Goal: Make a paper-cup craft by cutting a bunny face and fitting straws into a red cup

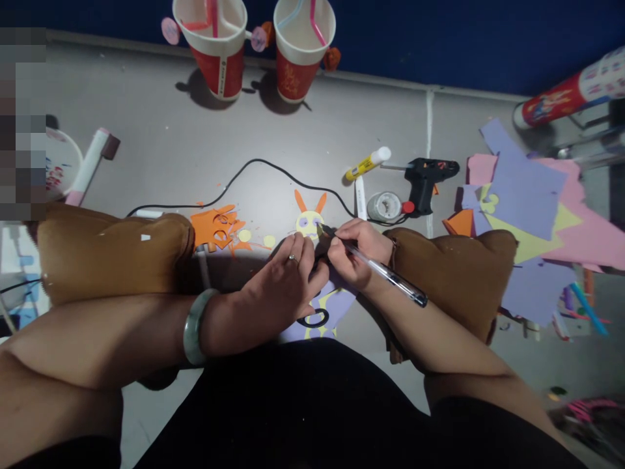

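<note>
A small paper rabbit face [306, 220] has a yellow head, two orange ears and purple eyes. My right hand [359, 251] grips a clear-barrelled black pen [385, 270], its tip at the right eye of the face. The curled fingers of my left hand [286, 277], which wears a ring, pinch the lower edge of the rabbit face; the fingertips are partly hidden. Below both hands lie purple and yellow paper pieces [336, 303], with the black loop handle of what looks like scissors [315, 318] on them.
Orange paper scraps [209, 225] lie left of the face. To the right are a glue stick [368, 163], a roll of tape [385, 206], a black glue gun [424, 185] with its cord, and coloured paper sheets [527, 189]. Two paper cups [297, 75] stand at the back.
</note>
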The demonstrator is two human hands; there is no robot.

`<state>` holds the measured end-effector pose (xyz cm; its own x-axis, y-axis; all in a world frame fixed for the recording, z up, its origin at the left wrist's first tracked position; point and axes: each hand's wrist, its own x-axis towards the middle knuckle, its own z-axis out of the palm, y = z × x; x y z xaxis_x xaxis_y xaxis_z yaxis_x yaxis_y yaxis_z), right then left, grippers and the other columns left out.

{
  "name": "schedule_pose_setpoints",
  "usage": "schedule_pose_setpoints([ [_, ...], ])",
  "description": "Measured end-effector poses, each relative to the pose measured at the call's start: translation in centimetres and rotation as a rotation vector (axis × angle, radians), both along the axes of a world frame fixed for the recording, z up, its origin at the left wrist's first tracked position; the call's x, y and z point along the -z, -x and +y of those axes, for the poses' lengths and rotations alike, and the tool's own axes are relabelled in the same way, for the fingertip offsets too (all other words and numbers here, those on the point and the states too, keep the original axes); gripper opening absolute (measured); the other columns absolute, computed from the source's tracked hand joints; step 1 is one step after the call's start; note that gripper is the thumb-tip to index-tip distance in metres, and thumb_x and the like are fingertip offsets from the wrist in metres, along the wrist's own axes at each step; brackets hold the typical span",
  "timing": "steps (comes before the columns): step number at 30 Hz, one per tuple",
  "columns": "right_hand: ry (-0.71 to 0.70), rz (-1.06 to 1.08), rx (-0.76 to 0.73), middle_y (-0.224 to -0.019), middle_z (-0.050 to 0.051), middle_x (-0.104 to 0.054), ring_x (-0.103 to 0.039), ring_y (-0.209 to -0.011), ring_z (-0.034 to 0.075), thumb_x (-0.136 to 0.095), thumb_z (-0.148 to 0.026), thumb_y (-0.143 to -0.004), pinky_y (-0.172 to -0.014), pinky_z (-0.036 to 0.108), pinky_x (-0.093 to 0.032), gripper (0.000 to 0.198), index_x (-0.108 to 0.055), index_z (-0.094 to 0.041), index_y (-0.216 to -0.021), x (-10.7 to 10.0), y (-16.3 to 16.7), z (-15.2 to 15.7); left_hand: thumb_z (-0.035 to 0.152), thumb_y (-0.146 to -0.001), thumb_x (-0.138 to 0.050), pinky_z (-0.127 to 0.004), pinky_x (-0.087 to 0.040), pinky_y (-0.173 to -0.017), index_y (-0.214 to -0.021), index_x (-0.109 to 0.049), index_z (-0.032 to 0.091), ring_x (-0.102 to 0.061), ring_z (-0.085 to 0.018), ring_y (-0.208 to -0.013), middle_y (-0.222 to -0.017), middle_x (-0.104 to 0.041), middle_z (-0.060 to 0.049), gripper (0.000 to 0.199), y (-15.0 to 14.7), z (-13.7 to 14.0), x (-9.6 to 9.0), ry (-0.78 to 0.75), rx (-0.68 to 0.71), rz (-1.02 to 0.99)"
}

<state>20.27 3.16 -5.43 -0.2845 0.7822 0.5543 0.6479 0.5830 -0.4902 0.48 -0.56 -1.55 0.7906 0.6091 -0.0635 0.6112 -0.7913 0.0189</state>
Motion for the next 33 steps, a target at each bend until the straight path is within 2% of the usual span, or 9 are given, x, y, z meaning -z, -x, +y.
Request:
schedule_pose_setpoints([
  [33, 0.049, 0.032, -0.032, -0.079, -0.002, -0.065, -0.063, -0.063, 0.015, -0.063, -0.011, -0.081, -0.053, 0.027, -0.051, 0.023, -0.054, -0.026, -0.096, 0.02, -0.1, -0.19, 0.073, -0.079, -0.075, -0.052, -0.038, -0.121, -0.144, -0.052, 0.006, -0.056, -0.043, -0.138, -0.146, -0.058, -0.031, 0.097, 0.04, -0.23, 0.21, -0.031, 0.001, 0.008],
])
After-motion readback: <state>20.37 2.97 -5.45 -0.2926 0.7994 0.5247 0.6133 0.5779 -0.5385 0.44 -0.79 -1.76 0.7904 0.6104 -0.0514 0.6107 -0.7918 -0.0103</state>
